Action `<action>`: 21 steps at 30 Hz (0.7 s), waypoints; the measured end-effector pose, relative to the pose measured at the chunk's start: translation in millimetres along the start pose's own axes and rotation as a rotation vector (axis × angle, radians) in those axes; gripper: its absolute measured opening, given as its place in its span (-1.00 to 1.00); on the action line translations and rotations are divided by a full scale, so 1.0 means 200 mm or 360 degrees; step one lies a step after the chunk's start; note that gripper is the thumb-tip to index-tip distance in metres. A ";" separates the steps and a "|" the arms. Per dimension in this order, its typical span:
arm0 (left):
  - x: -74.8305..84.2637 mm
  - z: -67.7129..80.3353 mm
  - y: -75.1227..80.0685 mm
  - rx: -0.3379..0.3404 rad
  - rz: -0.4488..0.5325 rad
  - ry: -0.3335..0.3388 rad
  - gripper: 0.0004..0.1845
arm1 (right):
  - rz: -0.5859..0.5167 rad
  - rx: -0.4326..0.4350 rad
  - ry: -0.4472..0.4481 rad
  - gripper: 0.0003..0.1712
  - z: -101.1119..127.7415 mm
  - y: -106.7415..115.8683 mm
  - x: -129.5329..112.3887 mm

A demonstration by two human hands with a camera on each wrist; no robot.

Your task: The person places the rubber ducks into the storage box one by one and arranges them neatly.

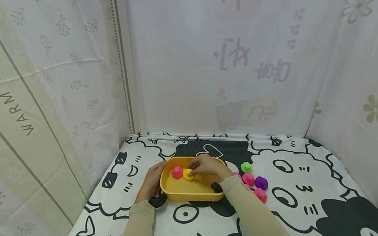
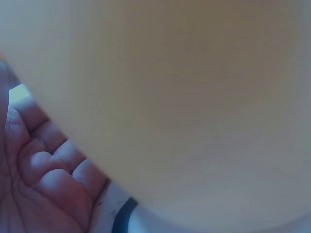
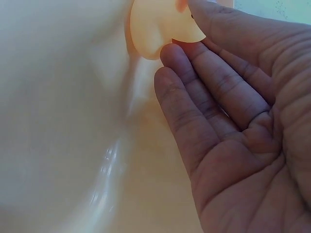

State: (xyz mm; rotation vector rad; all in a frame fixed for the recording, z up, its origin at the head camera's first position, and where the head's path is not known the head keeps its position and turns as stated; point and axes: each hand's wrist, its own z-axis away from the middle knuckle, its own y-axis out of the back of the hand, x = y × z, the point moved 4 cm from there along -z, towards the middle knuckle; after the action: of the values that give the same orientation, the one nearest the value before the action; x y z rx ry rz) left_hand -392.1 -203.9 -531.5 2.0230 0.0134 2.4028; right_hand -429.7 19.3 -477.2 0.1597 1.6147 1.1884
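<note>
Yellow tub (image 1: 182, 191) is carrying one pink duck (image 1: 177, 172) and one yellow duck (image 1: 188, 174). Beside it, green duck (image 1: 246, 167), purple duck (image 1: 261, 182), further pink ducks (image 1: 248, 179). Cloth (image 1: 316, 182) is showing black-and-white cartoon faces. Sleeves (image 1: 251, 213) are appearing beige.

Yellow tub (image 1: 185, 193): moulded plastic, smooth, semi-gloss; soft highlight streaks show on the inner wall in the right wrist view. Yellow duck (image 1: 188, 174) and pink duck (image 1: 177, 172) in it: smooth rubbery plastic, satin sheen. Green duck (image 1: 246, 167) and purple duck (image 1: 261, 182) beside the tub: same finish, saturated colour. Table cover (image 1: 316, 182): printed cloth, matt, lightly creased. Surrounding curtains (image 1: 71, 87): thin matt fabric, printed, faint fold lines. Sleeves (image 1: 251, 210): matt knit cloth.
</note>
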 end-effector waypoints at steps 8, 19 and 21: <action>0.01 0.01 0.00 -0.0021 0.0029 0.0018 -0.35 | 0.0057 -0.0024 0.0029 -0.59 0.00 0.01 -0.02; 0.10 0.09 -0.02 -0.0071 -0.0035 0.0033 -0.40 | 0.0099 -0.0010 0.0065 -0.57 0.04 0.04 -0.07; 0.09 0.09 -0.02 -0.0069 -0.0036 0.0036 -0.38 | 0.0101 -0.0001 0.0068 -0.56 0.05 0.05 -0.08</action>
State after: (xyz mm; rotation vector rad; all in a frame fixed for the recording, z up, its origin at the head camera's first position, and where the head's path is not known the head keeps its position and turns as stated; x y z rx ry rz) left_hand -378.0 -200.7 -510.1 1.9667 -0.0158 2.3909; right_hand -420.2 20.3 -458.8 0.1875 1.6572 1.2485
